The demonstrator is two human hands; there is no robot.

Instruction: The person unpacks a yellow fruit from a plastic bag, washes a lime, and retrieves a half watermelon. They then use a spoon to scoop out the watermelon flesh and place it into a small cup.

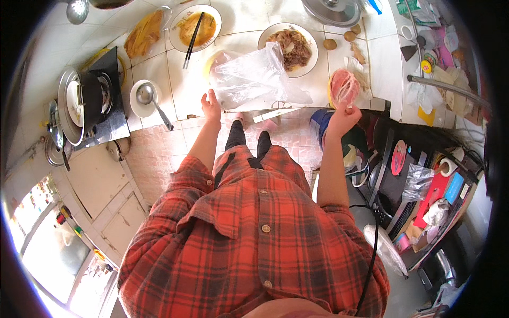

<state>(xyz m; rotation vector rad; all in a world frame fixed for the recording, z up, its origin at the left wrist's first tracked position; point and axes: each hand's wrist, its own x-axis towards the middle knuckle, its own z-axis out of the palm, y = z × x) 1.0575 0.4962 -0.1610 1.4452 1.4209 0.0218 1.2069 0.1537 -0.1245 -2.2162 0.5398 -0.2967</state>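
My right hand [344, 119] pinches the lower edge of a flat round pinkish-red item [343, 88] with a yellow rim and pale strings or film; its exact kind is unclear. My left hand [211, 106] is raised at the counter's edge, fingers apart, just left of a crumpled clear plastic bag [254, 77]. The bag lies over a pale round thing and touches the rim of a plate of cooked dark food [304, 51]. A bowl of yellow-brown liquid [187, 30] stands at the back left, with black chopsticks [194, 39] across it.
A white bowl [135, 107] with a metal ladle [149, 95] stands left, beside a pot [73, 107] at the stove. Small round brown items [329, 44] and a large metal lid [334, 12] are at the back right. A cluttered rack [429, 187] stands right.
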